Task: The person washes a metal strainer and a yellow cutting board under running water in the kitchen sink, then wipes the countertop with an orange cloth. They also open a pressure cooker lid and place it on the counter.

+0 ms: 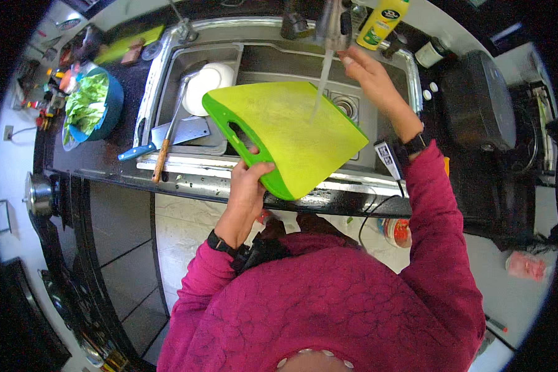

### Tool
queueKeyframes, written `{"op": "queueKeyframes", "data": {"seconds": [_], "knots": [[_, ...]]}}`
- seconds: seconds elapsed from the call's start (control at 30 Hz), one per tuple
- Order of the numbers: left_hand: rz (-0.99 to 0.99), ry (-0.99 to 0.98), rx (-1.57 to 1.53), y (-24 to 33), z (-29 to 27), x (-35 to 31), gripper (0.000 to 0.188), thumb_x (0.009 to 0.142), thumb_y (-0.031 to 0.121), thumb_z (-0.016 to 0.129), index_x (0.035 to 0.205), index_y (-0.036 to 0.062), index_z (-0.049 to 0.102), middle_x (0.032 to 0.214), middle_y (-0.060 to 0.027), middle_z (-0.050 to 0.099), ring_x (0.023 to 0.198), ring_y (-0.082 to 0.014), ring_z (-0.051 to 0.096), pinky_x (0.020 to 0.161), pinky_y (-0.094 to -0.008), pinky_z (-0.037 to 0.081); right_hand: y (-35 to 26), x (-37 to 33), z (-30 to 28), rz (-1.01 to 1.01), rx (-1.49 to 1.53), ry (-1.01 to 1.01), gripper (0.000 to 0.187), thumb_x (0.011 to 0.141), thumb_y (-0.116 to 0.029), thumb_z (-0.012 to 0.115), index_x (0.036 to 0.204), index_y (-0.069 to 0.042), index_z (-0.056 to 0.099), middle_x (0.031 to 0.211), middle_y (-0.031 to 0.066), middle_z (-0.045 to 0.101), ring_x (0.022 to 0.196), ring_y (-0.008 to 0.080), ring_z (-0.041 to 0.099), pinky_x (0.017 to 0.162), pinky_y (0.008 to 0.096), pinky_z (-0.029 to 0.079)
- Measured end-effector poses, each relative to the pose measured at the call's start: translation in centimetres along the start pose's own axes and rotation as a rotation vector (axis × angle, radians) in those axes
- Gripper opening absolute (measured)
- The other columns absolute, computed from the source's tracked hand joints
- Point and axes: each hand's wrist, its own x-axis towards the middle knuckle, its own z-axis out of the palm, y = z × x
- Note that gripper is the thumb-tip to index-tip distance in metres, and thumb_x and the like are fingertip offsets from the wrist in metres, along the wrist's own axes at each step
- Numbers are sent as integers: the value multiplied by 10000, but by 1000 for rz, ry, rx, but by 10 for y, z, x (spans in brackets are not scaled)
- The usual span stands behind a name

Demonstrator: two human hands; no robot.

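Note:
My left hand (248,189) grips a lime-green cutting board (291,133) by its darker green handle edge. The board is tilted over the sink (254,62), and a stream of water from the metal faucet (335,28) falls on it. Up beside the faucet's outlet is my right hand (369,74), its fingers curled together; what they hold, if anything, is hidden. Left of the board, a white bowl (211,84) sits in the left basin. A cleaver (189,130) with a blue handle and a wooden-handled utensil (162,158) lie across that basin's front edge.
A yellow bottle (383,25) stands behind the sink, right of the faucet. On the left counter is a blue bowl (110,102) of leafy greens (87,99). A black appliance (480,99) and a small jar (431,53) occupy the right counter. A cable (369,217) hangs over the front edge.

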Motion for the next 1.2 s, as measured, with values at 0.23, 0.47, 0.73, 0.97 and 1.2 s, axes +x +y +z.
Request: {"op": "queueKeyframes", "data": {"seconds": [0.23,0.47,0.73,0.97,1.2], "knots": [[-72,-119,-14,-16,29,28,394,753,-2,536,1142,18,481,1047,-89,583,944,-208,589,800,-337,498,-15,-82,76,-11,-23,-162,503,967,-349,360,1306,20,405,1338,191,414,1277,271,360,1075,355,238],[-37,-123,-120,-12,34,33,438,723,-50,566,1141,9,450,1044,-102,570,951,-226,581,821,-346,486,55,-72,93,-219,-265,-257,594,941,-411,370,1317,48,342,1377,259,316,1310,364,267,1082,412,202],[-1,-50,-110,3,20,11,604,719,-26,559,1293,-21,370,1154,-123,544,1052,-246,546,920,-367,438,81,-29,69,199,-454,-317,697,875,-462,452,1283,92,339,1357,284,317,1285,392,285,1071,435,211],[2,13,-162,-14,11,22,602,709,-19,566,1284,-8,387,1142,-115,545,1045,-238,541,915,-362,432,41,-99,111,-318,-355,-391,683,891,-399,466,1340,72,261,1407,276,244,1334,372,215,1100,437,154],[-6,-21,-125,-10,-14,-5,618,686,-21,557,1278,-46,384,1132,-130,556,1033,-243,553,922,-362,433,151,-72,27,160,-452,-230,624,832,-457,537,1127,86,445,1147,272,455,1099,401,427,954,448,334]]}}
